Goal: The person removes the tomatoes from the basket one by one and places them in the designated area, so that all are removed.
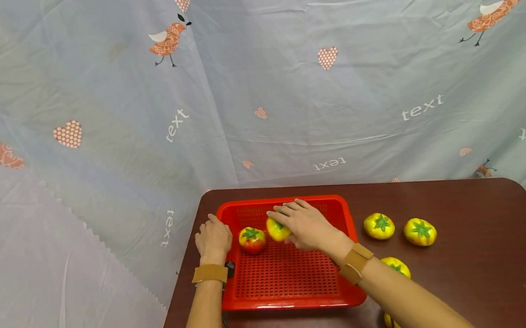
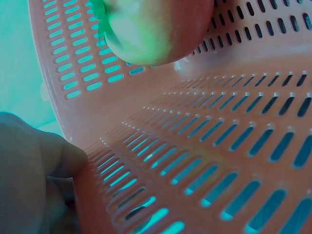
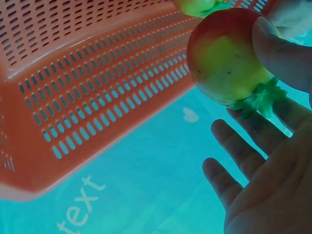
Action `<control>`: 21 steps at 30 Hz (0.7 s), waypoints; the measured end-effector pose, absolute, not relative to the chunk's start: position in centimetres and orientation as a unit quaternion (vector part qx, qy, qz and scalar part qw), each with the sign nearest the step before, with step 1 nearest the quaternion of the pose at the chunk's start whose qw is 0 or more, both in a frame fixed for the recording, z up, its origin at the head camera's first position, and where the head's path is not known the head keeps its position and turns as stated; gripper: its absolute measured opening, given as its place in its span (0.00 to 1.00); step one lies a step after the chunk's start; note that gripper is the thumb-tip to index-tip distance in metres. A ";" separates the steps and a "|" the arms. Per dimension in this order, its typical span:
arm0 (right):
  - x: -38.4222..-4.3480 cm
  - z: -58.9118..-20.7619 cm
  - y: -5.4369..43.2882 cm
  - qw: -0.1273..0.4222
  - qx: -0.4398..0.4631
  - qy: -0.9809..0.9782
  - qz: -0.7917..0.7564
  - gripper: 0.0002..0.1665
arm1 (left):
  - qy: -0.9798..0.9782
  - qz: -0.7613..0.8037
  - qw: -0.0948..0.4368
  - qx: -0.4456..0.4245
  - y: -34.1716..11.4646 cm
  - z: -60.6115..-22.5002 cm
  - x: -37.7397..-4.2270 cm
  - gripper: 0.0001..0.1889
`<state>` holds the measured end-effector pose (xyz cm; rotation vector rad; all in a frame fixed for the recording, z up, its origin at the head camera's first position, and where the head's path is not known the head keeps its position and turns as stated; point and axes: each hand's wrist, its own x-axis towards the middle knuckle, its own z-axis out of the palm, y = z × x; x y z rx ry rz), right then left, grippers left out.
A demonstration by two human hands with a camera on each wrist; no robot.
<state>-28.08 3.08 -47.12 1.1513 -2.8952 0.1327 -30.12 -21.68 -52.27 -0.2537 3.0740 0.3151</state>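
A red perforated basket point(image 1: 296, 307) sits on the table. My left hand point(image 1: 214, 239) holds its left rim; the left wrist view shows the curled fingers point(image 2: 63, 155) at the basket wall. Over the basket, my right hand point(image 1: 308, 228) grips a yellow-and-red tomato point(image 1: 277, 230) with a green leafy top. Thumb and fingertips pinch that tomato point(image 3: 222, 58) in the right wrist view, while two other fingers stay extended. Inside the basket, near its left side, lies another tomato point(image 1: 252, 241), redder below its green top.
To the right of the basket lie several more tomatoes, among them one by the rim point(image 1: 379, 226) and one farther right point(image 1: 420, 232). Two others sit partly behind the right forearm. A patterned curtain point(image 1: 279, 69) hangs behind the dark brown table point(image 1: 494, 253).
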 end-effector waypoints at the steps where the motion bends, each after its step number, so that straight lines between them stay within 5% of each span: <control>1: -28.1 -47.1 3.2 0.013 0.368 -0.928 0.046 0.45 | 0.991 0.101 0.021 -0.082 -21.7 -52.3 -30.1 0.33; 21: -28.8 -46.7 7.4 0.036 0.327 -0.940 0.088 0.45 | 0.992 0.097 0.023 -0.079 -21.7 -52.2 -30.1 0.33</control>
